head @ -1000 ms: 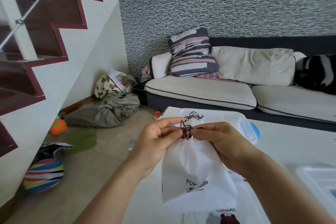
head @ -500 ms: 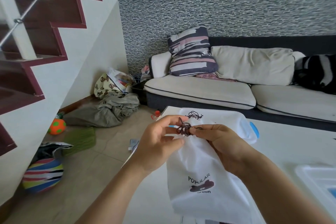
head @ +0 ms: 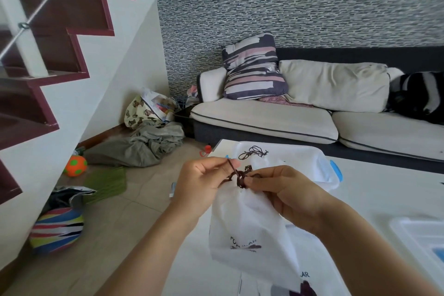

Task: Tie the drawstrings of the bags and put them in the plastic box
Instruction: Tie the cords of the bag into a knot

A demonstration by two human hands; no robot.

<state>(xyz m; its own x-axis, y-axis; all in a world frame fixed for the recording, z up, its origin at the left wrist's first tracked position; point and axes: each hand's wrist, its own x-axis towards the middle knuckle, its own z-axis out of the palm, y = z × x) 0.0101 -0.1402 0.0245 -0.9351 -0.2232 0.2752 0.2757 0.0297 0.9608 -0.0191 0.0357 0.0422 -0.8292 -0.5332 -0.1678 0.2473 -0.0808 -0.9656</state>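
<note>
A white drawstring bag (head: 247, 230) with a dark printed logo hangs in the air over the white table (head: 374, 190). Its neck is gathered by a dark brown drawstring (head: 241, 175). My left hand (head: 201, 185) pinches one strand of that cord and holds it up to the left. My right hand (head: 281, 190) grips the knot and the bag's gathered neck. Behind them stands a clear plastic box (head: 322, 163) with a blue latch, holding a white bag with a tied dark cord (head: 253, 152). Another printed white bag (head: 295, 283) lies flat below.
A plastic lid or tray (head: 420, 235) lies at the table's right edge. A sofa (head: 264, 125) with cushions stands behind the table. On the floor at left are crumpled cloth (head: 144, 146), balls (head: 75, 166) and a staircase (head: 48, 55).
My left hand has drawn a cord strand out and up to the left. The bag has swung slightly and hangs lower beneath my right hand.
</note>
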